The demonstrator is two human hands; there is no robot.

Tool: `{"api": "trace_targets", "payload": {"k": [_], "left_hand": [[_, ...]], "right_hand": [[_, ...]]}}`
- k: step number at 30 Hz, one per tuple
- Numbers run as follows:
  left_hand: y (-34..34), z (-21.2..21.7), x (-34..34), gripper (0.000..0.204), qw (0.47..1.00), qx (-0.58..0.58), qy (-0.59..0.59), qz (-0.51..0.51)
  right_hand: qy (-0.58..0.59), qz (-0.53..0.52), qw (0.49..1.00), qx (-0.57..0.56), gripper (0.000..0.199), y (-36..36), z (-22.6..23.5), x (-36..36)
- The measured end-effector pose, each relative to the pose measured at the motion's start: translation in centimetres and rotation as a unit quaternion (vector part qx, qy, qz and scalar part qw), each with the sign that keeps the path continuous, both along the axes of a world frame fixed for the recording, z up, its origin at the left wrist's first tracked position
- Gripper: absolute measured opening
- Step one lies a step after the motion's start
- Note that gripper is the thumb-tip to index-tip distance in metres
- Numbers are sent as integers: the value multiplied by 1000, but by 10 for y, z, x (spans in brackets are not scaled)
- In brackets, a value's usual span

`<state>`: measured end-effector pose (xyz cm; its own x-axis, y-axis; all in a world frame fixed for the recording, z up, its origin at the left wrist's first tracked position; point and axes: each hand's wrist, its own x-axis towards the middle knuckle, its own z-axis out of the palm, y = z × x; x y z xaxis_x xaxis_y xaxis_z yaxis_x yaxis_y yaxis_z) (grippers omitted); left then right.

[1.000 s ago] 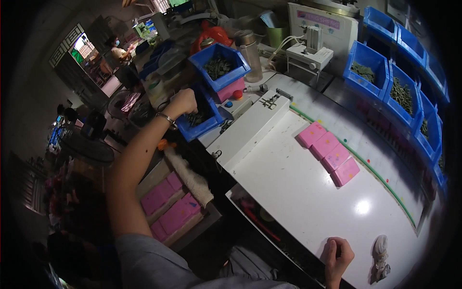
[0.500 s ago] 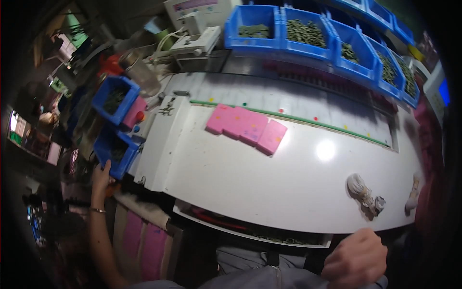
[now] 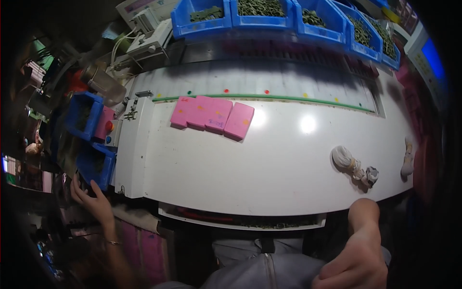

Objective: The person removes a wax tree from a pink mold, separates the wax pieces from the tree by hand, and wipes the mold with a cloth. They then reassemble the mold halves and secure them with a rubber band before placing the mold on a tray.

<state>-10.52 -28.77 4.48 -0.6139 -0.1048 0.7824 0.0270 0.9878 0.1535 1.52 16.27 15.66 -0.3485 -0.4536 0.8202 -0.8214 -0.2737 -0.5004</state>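
Left hand down beside the left end of the glossy white worktop, fingers spread wide and holding nothing, fingertips just below the nearer small blue plastic bin fixed at the worktop's left edge; whether the fingertips touch that bin cannot be told; thin bracelet around the wrist. Right hand low at the front right, below the worktop's near edge, fingers curled loosely inward, nothing seen in its grasp; whether anything sits inside the curl cannot be told. Row of four flat pink rectangular blocks lying side by side on the worktop, just in front of a thin green strip dotted with coloured marks, well apart from both hands. Small white wrapped bundle with a knotted tail resting toward the right end; a pale cloth piece near the right rim. Line of blue plastic bins filled with dark green parts along the far side. Second blue bin further up the left edge, beside a clear plastic bottle.
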Motion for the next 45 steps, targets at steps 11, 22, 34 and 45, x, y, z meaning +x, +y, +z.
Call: {"api": "trace_targets", "payload": {"k": [11,22,34,45], "left_hand": [[211,-4,-24,50,888,-50,-203,-410],[302,-34,-73,61,821,-168,-254,-483],[271,-43,-99,75,896,-109,-287,-320],[235,-45,-89,76,884,20,-371,-283]], "right_hand": [[38,-8,999,-28,17,7,-22,6],[32,35,999,24,10,50,-40,13],[37,23,998,-48,21,31,-23,-12],[47,19,997,-62,20,20,-26,-20]]}}
